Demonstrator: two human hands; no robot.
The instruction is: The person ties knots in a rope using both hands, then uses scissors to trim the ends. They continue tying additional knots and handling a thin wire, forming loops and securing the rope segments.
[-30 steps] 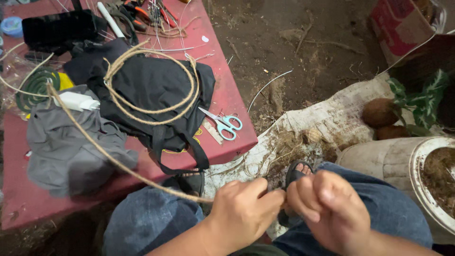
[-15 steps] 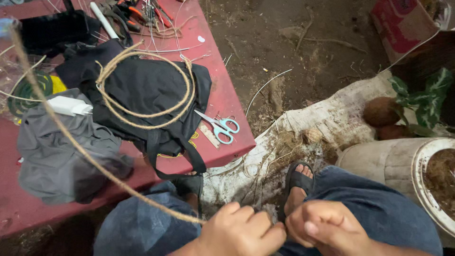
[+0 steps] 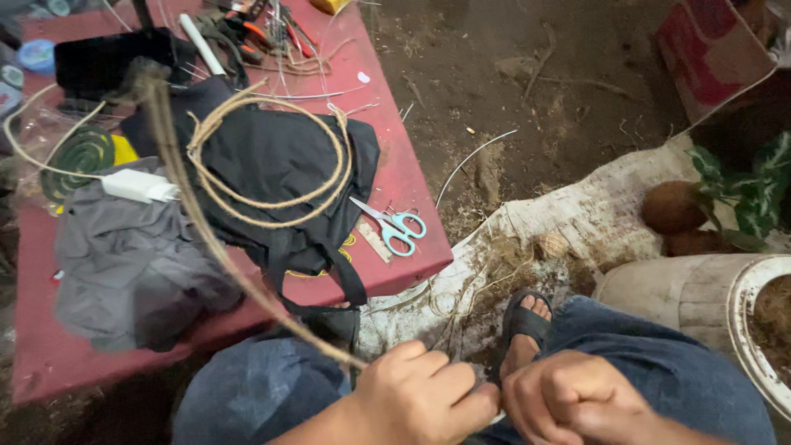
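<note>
bare dirt floor (image 3: 535, 74) lay beyond a low red table (image 3: 404, 173), and the person sat beside it in blue jeans with one sandalled foot (image 3: 525, 325) showing between the knees. both hands were down at the bottom edge of the view, close together over the lap. the left hand (image 3: 416, 395) was curled into a fist around a long twisted fibre rope (image 3: 206, 222), which ran up and to the left from that fist, passing over the table and blurring near its far end. the right hand (image 3: 577, 400) was also closed tight, just beside the left, knuckles up (whether the rope's end sat inside it could not be seen).

on the table a black bag (image 3: 280, 165) carried a loose coil of the same kind of rope (image 3: 272, 148) on top of it. small scissors with pale blue handles (image 3: 395, 227) lay near the table's front corner, just right of the bag. a grey cloth (image 3: 132, 264) sat crumpled at the left, with a white charger block (image 3: 136, 185) touching its upper edge and a green spiral coil (image 3: 78, 156) behind it. pliers with orange grips (image 3: 247, 29) lay at the far end.

right of the person a dirty white sack (image 3: 593, 214) was spread on the ground with brown coconuts (image 3: 671, 206) at its far side, next to green leaves (image 3: 750, 189) and a white pot (image 3: 709, 301).
</note>
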